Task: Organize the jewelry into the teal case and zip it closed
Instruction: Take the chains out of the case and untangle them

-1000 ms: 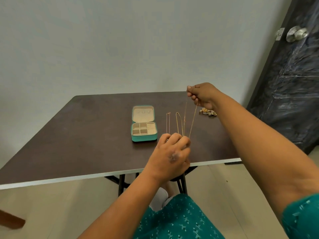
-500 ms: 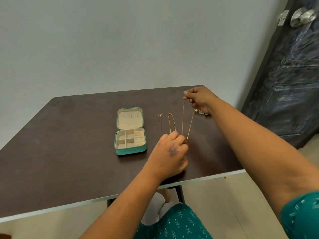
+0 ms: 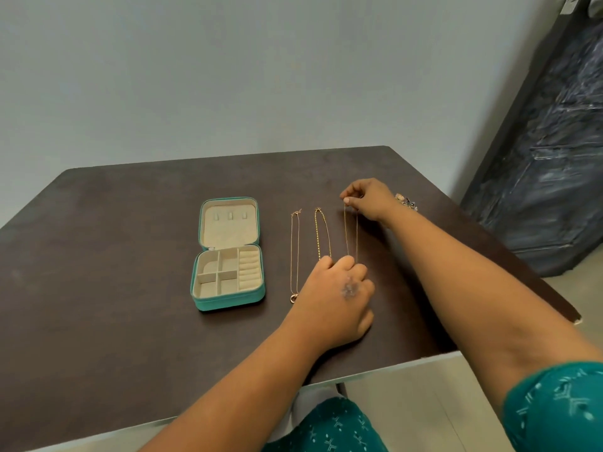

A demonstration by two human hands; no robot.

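The teal case (image 3: 228, 301) lies open on the dark table (image 3: 114, 256), its cream compartments bare and its lid flat behind it. Right of it lie two gold chains: a thin one with a pendant (image 3: 295, 252) and a thicker one (image 3: 322, 233). A third thin gold necklace (image 3: 351, 233) is stretched straight between my hands. My right hand (image 3: 368, 199) pinches its far end. My left hand (image 3: 339, 295) holds its near end, fingers closed over it. A small pile of other jewelry (image 3: 406, 201) sits behind my right wrist, partly hidden.
The table's near edge (image 3: 424, 360) and right corner (image 3: 576, 318) are close to my right arm. A dark door (image 3: 548, 158) stands at the right. A plain wall is behind the table.
Both hands have lowered the stretched necklace from up in the air down to just above the table, beside the other two chains. The camera view has tilted down and moved closer.
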